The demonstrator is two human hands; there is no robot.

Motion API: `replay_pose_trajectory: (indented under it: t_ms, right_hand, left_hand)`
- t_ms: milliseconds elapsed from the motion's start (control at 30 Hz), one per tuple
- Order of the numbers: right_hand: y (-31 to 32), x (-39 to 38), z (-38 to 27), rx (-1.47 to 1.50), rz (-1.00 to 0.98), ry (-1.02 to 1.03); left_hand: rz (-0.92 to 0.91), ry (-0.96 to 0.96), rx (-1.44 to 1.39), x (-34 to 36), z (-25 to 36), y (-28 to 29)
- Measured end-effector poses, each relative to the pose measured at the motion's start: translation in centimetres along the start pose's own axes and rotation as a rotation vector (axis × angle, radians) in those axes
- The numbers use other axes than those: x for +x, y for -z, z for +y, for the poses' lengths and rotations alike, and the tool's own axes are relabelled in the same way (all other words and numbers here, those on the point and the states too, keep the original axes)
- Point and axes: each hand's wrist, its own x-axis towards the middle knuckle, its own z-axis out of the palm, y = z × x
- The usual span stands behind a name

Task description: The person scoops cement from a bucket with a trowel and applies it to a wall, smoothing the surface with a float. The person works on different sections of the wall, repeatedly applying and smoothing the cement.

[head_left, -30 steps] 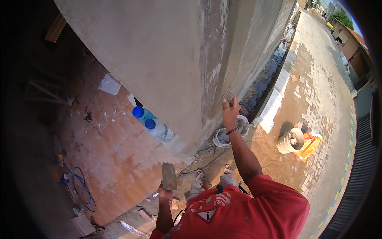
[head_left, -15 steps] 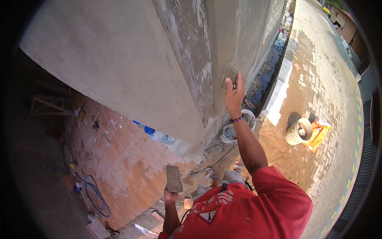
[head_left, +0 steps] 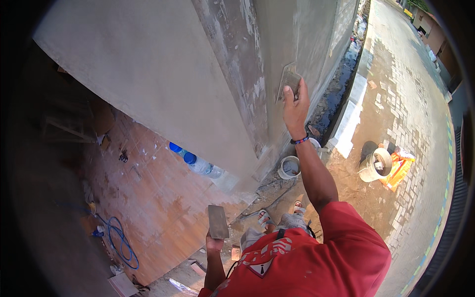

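Note:
My right arm reaches up to the grey plastered wall (head_left: pixel 278 34), beside a strip of patchy, rougher plaster (head_left: pixel 237 59). There my right hand (head_left: pixel 297 116) is closed around a plastering float (head_left: pixel 292 81), whose flat face lies against the wall. Low down on the left, my left hand (head_left: pixel 214 242) grips a flat rectangular grey-brown board (head_left: pixel 217 222), held away from the wall. The fingers under that board are mostly hidden. Below the right forearm stands a small bucket (head_left: pixel 289 168) with grey contents; a second pail (head_left: pixel 316 143) is partly covered by the wrist.
A dark, wet drain (head_left: pixel 336 94) runs along the wall beside a pale kerb (head_left: pixel 346 119). On the paving stand a pail (head_left: pixel 370 171) and an orange-and-white bag (head_left: pixel 398 171). Large water bottles (head_left: pixel 200 166) and a coiled blue hose (head_left: pixel 118 242) lie on the tiled floor (head_left: pixel 153 208).
My right hand has slid the float a little upward along the wall. My left hand still holds its board in nearly the same place; the view has shifted slightly.

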Motion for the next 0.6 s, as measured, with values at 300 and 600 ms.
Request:
replay_pose_trajectory:
  t_ms: [300,600]
  right_hand:
    - [3.8,-1.7,-0.9,0.355,-0.071,-0.352]
    - [3.9,-7.2,2.3,0.170,-0.326,-0.088]
  left_hand:
    - [0.057,0.009,0.157,-2.8,2.6,0.8]
    - [0.082,-0.040,0.236,-4.4,3.8,-2.4]
